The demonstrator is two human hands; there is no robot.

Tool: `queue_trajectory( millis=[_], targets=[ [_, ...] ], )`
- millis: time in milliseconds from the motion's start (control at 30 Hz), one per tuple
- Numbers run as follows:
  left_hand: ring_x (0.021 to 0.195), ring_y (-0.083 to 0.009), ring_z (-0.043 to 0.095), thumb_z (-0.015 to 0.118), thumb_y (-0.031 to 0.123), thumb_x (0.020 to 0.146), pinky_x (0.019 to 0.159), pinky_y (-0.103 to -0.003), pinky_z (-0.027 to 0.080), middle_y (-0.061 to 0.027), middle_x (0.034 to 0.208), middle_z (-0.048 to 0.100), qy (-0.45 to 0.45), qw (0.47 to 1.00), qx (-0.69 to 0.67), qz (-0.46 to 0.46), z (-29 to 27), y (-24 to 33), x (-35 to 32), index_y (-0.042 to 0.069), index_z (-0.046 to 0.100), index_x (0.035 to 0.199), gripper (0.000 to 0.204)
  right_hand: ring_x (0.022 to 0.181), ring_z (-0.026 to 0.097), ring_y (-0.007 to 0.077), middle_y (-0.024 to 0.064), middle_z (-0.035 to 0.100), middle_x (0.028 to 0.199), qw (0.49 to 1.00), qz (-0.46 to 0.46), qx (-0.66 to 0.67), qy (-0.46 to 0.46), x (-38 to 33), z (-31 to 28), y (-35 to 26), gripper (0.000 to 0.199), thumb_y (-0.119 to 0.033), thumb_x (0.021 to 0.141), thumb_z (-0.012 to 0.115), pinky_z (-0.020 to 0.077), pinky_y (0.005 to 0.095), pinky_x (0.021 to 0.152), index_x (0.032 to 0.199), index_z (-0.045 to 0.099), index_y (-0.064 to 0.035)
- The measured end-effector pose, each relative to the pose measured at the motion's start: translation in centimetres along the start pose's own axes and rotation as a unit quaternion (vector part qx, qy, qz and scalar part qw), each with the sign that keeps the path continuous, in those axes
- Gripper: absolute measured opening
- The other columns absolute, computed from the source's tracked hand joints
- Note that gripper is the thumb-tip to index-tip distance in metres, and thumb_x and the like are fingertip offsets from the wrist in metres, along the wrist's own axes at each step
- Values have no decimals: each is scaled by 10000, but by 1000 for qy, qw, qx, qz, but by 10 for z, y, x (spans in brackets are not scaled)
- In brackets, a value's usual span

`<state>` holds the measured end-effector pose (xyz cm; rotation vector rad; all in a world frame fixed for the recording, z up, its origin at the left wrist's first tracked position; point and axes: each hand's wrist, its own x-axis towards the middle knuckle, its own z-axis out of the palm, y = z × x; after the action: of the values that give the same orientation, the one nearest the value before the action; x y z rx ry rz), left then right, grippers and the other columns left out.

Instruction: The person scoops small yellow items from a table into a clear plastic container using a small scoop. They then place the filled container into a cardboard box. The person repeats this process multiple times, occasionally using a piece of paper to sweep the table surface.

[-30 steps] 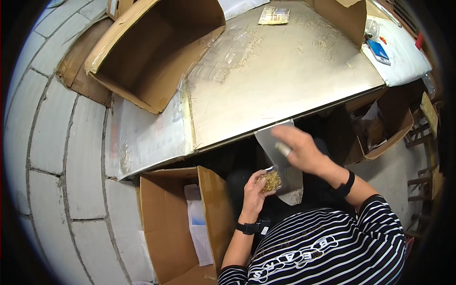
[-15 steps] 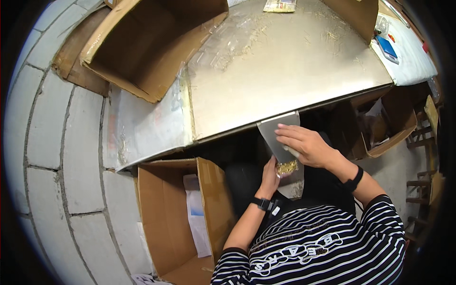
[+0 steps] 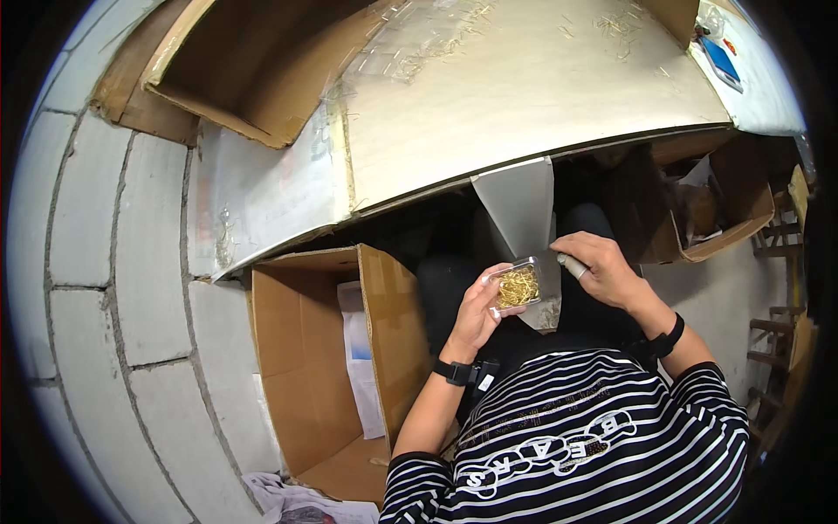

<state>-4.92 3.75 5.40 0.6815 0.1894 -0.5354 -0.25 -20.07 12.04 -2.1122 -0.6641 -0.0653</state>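
My left hand grips a small clear plastic box filled with thin gold-coloured metal pieces, possibly pins or clips. It is tilted, so its contents show. To the right of the box, apart from it, my right hand has its fingers curled together. A pale covering wraps one finger; whether anything is pinched in the fingertips cannot be made out. Behind both hands, a grey tapering chute slopes down from the table edge toward my lap.
The pale tabletop carries scattered gold pieces and clear plastic boxes. A large carton lies at its left. Open cartons stand below, one left and one right. A blue device rests far right.
My left hand has brought the filled box out from the chute's lower end, slightly left and up. My right hand has left the chute's surface, moved right, and curled its fingers.
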Motion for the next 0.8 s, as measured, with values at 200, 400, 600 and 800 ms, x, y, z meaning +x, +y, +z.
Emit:
queue_trajectory(
  millis=[200,400,600,800],
  targets=[
    [963,-236,662,502,208,974,721,-360,617,-146,1145,598,47,993,85,66,26,53,-31,11,465,1249,341,906,641,321,153,654,992,999,-49,3,-3,21,12,-14,275,41,752,635,527,372,770,1025,630,4],
    [907,-228,680,436,264,1004,648,-343,627,-141,1107,614,105,979,78,156,25,122,-81,7,498,1200,329,898,638,334,156,650,981,998,-60,15,-29,31,29,-23,305,66,729,617,521,383,766,1028,626,6],
    [782,-150,682,515,240,972,529,-269,594,-73,976,651,259,928,174,206,-28,189,-137,31,547,1169,289,891,630,354,170,638,971,991,-61,-28,-113,41,37,-35,327,78,691,603,516,395,762,1012,617,17],
    [632,-117,651,612,215,919,451,-225,527,-36,888,666,441,831,211,266,-170,218,-164,66,604,1111,243,858,602,391,191,619,929,978,-12,-100,-183,37,44,-26,342,66,695,598,491,419,744,1034,593,24]
  ],
)
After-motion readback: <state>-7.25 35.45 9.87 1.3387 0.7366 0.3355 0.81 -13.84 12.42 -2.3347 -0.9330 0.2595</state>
